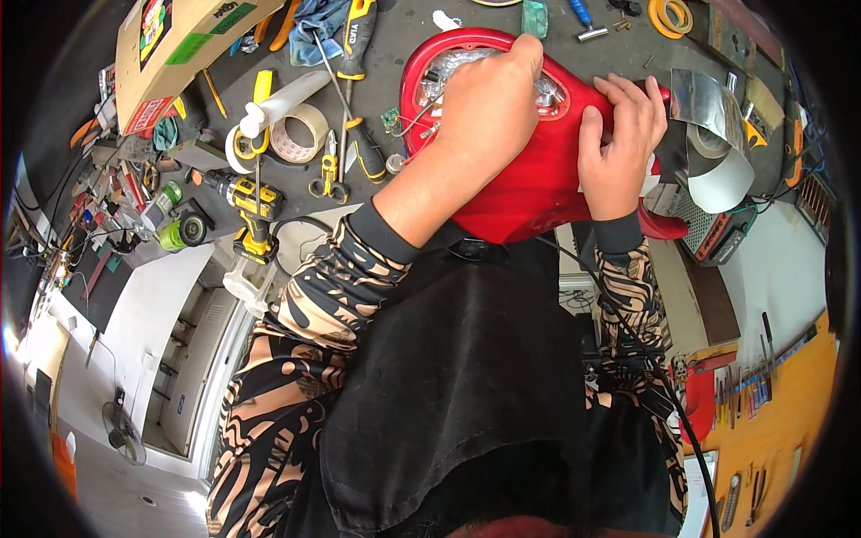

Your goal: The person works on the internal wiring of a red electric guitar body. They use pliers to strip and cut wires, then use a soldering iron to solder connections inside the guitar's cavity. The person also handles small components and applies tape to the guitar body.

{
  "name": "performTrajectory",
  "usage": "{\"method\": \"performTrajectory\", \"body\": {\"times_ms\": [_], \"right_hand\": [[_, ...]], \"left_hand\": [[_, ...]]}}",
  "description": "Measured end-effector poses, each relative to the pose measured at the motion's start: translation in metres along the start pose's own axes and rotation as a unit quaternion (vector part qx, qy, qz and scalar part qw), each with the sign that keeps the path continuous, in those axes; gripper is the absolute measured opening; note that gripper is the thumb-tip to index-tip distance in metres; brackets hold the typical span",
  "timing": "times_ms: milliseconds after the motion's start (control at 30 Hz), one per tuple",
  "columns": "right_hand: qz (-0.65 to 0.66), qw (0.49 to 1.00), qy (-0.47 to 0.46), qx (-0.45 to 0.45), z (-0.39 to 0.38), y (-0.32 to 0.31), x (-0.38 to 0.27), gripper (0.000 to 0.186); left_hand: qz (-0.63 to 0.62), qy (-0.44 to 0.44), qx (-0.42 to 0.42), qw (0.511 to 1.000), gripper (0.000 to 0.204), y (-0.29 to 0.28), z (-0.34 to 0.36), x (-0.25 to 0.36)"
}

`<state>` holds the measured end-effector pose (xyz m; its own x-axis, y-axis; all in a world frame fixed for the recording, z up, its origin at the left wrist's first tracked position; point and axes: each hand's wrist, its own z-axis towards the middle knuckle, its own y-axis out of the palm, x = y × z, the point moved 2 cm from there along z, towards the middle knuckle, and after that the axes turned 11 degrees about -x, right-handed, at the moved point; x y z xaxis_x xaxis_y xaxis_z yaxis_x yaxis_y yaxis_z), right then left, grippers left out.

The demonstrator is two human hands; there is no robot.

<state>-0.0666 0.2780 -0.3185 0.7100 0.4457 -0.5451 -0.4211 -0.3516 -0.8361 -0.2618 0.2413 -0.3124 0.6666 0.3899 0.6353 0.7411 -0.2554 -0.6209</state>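
A glossy red guitar body (529, 193) lies across the bench edge in front of my black apron. Crumpled silver foil lines the oval cavity (547, 93) in its face. My left hand (489, 103) is closed in a fist over that cavity; its fingertips, and whatever they may hold, are hidden. Thin wires and a small green circuit board (390, 120) hang out at the cavity's left side. Fingers stretched and apart, my right hand (619, 148) rests on the body's right part and holds no tool.
Left of the body lie a yellow cordless drill (254, 204), tape rolls (299, 134), scissors (329, 170) and screwdrivers (366, 152). A cardboard box (179, 54) stands far left. At right are a curled silver sheet (708, 99) and a grey-red device (722, 235).
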Motion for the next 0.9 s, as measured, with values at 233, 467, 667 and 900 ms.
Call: {"method": "performTrajectory", "body": {"times_ms": [233,467,667,900], "right_hand": [[0.0,1.0,-0.007,0.002,0.0003,0.0003,0.0004,0.034],[0.009,1.0,-0.009,-0.005,0.0007,-0.0028,-0.0005,0.037],[0.015,1.0,-0.01,-0.011,0.0011,-0.0056,-0.0014,0.039],[0.018,1.0,-0.011,-0.02,0.0022,-0.0092,-0.0024,0.039]], "left_hand": [[0.019,0.01,0.003,1.0,0.027,0.0019,0.0,0.0003],[0.033,0.028,0.015,0.999,0.026,0.0046,-0.0003,0.0007],[0.031,0.027,0.028,0.999,0.025,0.006,-0.0003,0.0017],[0.03,0.026,0.03,0.999,0.028,0.0067,-0.0002,0.0024]]}}
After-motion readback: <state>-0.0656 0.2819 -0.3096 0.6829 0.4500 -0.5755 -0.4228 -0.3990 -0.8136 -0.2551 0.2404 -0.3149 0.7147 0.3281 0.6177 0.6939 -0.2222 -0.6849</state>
